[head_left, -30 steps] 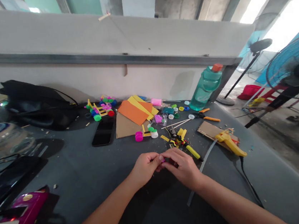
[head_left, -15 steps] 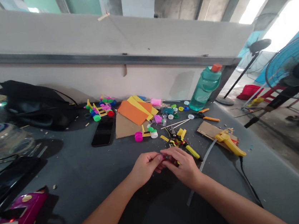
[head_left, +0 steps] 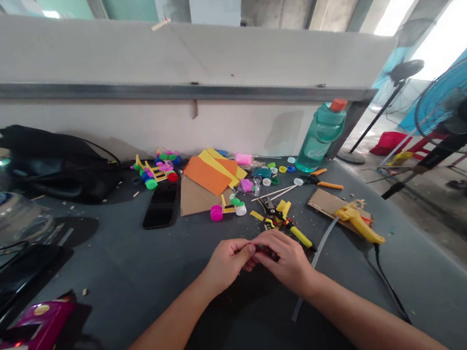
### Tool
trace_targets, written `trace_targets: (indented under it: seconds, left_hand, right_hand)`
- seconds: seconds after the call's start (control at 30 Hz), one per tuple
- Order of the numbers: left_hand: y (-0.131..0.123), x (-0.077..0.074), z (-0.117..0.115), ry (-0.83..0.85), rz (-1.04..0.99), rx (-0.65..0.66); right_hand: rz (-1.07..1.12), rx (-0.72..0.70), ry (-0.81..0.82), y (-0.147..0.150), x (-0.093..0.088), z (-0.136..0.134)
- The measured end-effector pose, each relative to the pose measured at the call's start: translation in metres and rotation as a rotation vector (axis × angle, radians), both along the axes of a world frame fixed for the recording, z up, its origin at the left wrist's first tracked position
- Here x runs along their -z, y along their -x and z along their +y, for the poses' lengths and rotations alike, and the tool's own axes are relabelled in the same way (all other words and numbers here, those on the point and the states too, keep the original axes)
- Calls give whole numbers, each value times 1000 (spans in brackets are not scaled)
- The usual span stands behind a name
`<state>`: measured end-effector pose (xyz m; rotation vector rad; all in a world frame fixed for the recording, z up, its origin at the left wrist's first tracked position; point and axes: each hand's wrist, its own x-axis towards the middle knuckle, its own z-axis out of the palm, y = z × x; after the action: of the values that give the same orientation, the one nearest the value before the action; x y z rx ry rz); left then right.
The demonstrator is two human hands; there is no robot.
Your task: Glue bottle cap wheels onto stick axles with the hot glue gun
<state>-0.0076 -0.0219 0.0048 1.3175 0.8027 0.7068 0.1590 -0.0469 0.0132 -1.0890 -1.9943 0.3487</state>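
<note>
small dark-red piece (head_left: 264, 248) sits pinched between both hands, low over the grey surface (head_left: 114, 278), with yellow-handled snips (head_left: 284, 226) just beyond the right hand (head_left: 288, 264). the left hand (head_left: 229, 265) reaches in from the near left, curled narrow, its fingertips against the piece; the right hand, closer, wraps over most of it. its long axis seems to run side to side, though the fingers hide much of it.

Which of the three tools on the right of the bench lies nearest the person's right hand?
The yellow-and-black snips, their handle just beyond the right hand. The yellow hot glue gun and orange-handled scissors lie farther away.
</note>
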Motion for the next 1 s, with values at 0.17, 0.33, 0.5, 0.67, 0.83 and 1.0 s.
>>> trace_targets:
  seconds: [0.17,0.33,0.5,0.67,0.83,1.0]
  left_hand:
    - [-1,3,0,21,-6,0]
    - [0,3,1,140,-55,-64]
    - [2,-3,2,104,-59,-58]
    - [2,-8,2,-19,11,-108]
    - [2,-7,1,-13,20,-101]
    - [1,-3,1,87,-22,-89]
  right_hand:
    - [2,-17,-8,0,1,1]
    - [32,15,-18,0,3,2]
    - [28,24,-23,-1,3,2]
    - [33,1,-31,0,4,0]
    - [52,29,14,0,5,0]
    - [44,54,26,0,0,0]
